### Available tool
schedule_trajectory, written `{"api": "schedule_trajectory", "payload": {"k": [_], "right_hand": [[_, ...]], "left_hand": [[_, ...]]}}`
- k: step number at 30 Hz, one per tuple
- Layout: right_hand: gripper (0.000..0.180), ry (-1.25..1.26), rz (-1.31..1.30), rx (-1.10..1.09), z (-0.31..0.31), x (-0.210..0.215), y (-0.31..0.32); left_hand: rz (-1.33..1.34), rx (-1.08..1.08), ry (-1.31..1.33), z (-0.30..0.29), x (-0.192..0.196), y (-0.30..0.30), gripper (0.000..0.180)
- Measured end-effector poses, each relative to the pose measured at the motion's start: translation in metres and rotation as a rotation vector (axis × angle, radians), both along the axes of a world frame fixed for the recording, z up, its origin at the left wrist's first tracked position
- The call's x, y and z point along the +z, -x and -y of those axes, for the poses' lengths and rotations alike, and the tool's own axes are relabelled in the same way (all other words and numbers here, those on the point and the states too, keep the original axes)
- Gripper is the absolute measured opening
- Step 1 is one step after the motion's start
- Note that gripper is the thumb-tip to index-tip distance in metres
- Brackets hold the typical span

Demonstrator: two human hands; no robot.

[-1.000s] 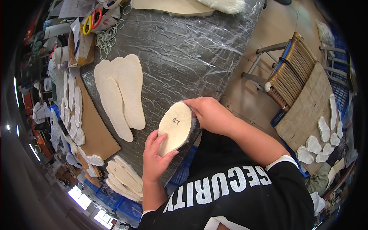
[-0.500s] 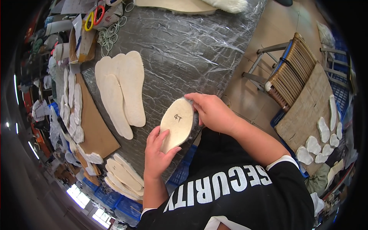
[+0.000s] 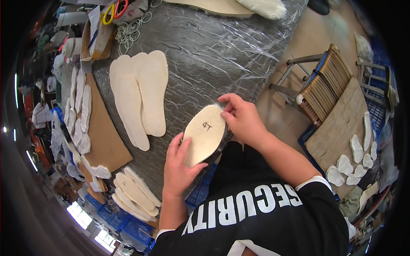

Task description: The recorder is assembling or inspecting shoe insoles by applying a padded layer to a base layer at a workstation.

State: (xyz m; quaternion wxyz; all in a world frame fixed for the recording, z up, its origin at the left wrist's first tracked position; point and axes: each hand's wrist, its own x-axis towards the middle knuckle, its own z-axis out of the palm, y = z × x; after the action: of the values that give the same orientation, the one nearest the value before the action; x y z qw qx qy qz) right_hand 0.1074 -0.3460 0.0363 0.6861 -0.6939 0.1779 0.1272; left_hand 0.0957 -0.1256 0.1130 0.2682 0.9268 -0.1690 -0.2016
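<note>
In my left hand (image 3: 179,168) is a cream oval insole piece (image 3: 206,136) with a handwritten mark on its flat face and pale fuzz along its edge. The thumb lies on the lower right edge, with the fingers on the left side and over the face. At the upper right edge, my right hand (image 3: 244,121) pinches with bent index finger and thumb; its other fingers curl in, partly hidden. To the left, several long cream insoles (image 3: 153,91) overlap on the dark plastic-covered table (image 3: 205,64).
Scissors (image 3: 114,12) and pale rubber bands (image 3: 128,34) lie at the far left. Brown cardboard (image 3: 104,128) borders more insole pieces (image 3: 134,190). A folding chair (image 3: 324,81) and a wooden board (image 3: 337,132) with white fleece pieces stand right. Fluffy material (image 3: 265,7) lies at the far edge.
The insole piece has shifted slightly right and up relative to my body, still in my left hand. My right fingers have moved up along its edge and bent more. The view has shifted slightly.
</note>
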Motion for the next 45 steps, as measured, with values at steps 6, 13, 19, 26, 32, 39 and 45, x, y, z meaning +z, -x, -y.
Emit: {"api": "schedule_trajectory", "payload": {"k": [6, 13, 19, 26, 32, 39, 45], "right_hand": [[0.029, 0.030, -0.022, -0.056, 0.000, 0.001, 0.001], [0.037, 0.609, 0.182, 0.196, -0.007, 0.042, 0.001], [0.088, 0.573, 0.696, 0.932, -0.053, 0.050, -0.011], [0.082, 0.584, 0.626, 1.029, -0.070, 0.056, -0.023], [0.042, 0.332, 0.546, 0.984, -0.096, 0.038, -0.022], [0.035, 0.560, 0.597, 1.073, -0.117, 0.051, -0.023], [0.032, 0.779, 0.608, 1.183, -0.121, 0.040, -0.017]], "left_hand": [[-0.034, 0.063, -0.181, -0.011, 0.012, 0.002, 0.084], [0.088, 0.023, -0.229, -0.021, 0.012, 0.009, 0.082], [0.053, 0.019, -0.084, -0.026, 0.017, 0.007, 0.080], [-0.382, 0.628, 0.425, -0.095, 0.003, 0.031, 0.036], [-0.328, 0.934, 0.663, -0.099, -0.024, 0.035, 0.015], [-0.282, 0.776, 0.419, -0.102, -0.049, 0.048, 0.015], [-0.245, 0.760, 0.348, -0.089, -0.047, 0.048, 0.009]]}}
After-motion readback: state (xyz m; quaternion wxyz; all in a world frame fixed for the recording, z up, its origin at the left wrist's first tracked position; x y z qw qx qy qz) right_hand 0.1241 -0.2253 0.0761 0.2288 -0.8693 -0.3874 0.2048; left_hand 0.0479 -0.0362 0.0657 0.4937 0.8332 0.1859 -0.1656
